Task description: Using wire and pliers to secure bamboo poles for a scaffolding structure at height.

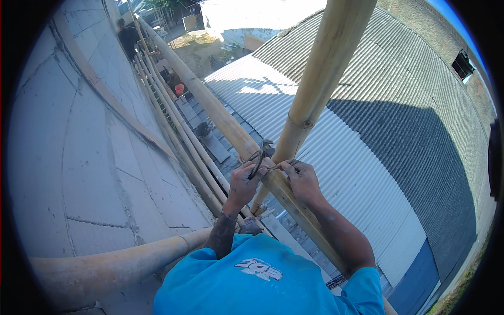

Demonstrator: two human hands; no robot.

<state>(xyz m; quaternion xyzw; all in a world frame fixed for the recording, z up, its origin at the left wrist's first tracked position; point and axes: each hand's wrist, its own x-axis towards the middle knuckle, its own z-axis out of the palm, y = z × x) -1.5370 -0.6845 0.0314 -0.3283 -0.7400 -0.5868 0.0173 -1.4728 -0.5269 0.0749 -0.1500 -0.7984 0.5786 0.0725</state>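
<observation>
Both my hands are at the crossing of a slanting bamboo rail [226, 123] and an upright bamboo pole [320, 73]. My left hand [244, 185] is closed around the curved dark handles of a metal tool that looks like pincers [267, 147]. Its head rests by the rail, and its jaws are too small to make out. With thumb and fingers pressed together, my right hand [303, 182] grips a thin brownish tie wire [274, 167]. The wire runs over the rail toward my left fingertips. Part of it is hidden behind the hands.
A pale block wall [94, 173] rises on the left, with several bamboo poles [176, 123] alongside. A thick bamboo pole [121, 265] crosses low at left. Corrugated roofing [336, 157] lies below right. Far off stand a red bucket [179, 89] and a person [126, 38].
</observation>
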